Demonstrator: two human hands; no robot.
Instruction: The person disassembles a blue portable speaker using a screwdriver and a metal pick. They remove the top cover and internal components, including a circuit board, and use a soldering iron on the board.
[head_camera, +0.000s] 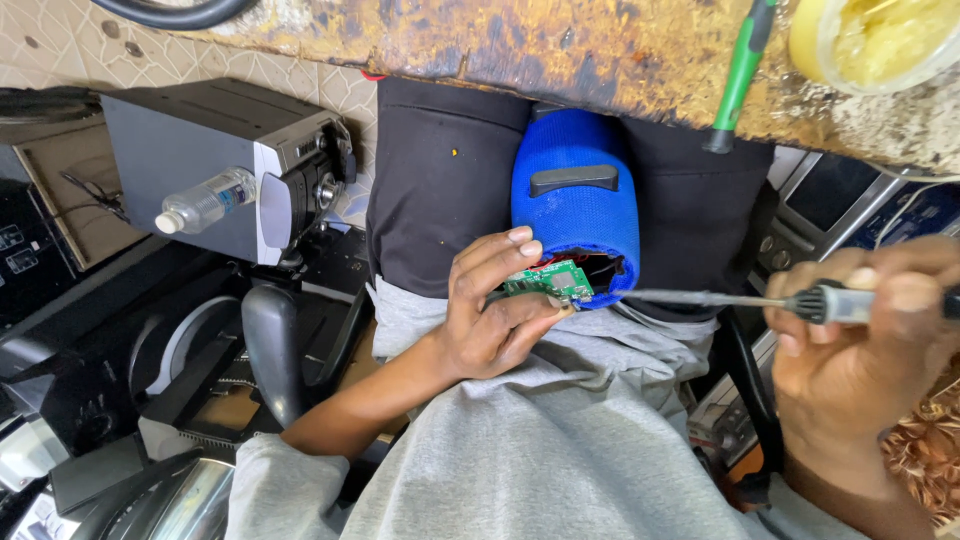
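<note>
My left hand (490, 320) pinches the board (548, 281) at the speaker (575, 215); my right hand (860, 340) grips the iron (720, 299). I judge soldering; next needs steady tip placement.

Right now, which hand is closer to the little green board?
Left. The left hand pinches the green circuit board at the blue speaker's open end. The right hand is off to the side, holding a soldering iron.

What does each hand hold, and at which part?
Left hand pinches the green circuit board by its near edge. Right hand grips the soldering iron by its handle.
</note>
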